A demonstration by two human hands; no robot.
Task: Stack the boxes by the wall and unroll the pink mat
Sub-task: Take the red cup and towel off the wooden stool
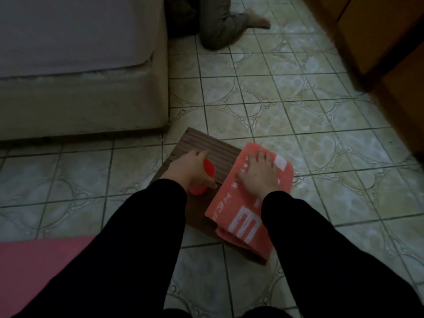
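Note:
A brown ribbed board (206,145) lies on the tiled floor in front of me. My left hand (188,168) grips a small red-orange object (207,169) on the board's left side. My right hand (257,173) presses flat, fingers spread, on a folded coral towel with white lettering (243,223) that covers the board's right half. A pink mat (39,269) lies flat at the lower left. No boxes show clearly.
A beige bed base with a mattress (80,92) fills the upper left. Another person's leg and foot (231,24) kneel at the top. Wooden furniture (387,42) lines the right edge. Patterned tiles (298,99) stretch between.

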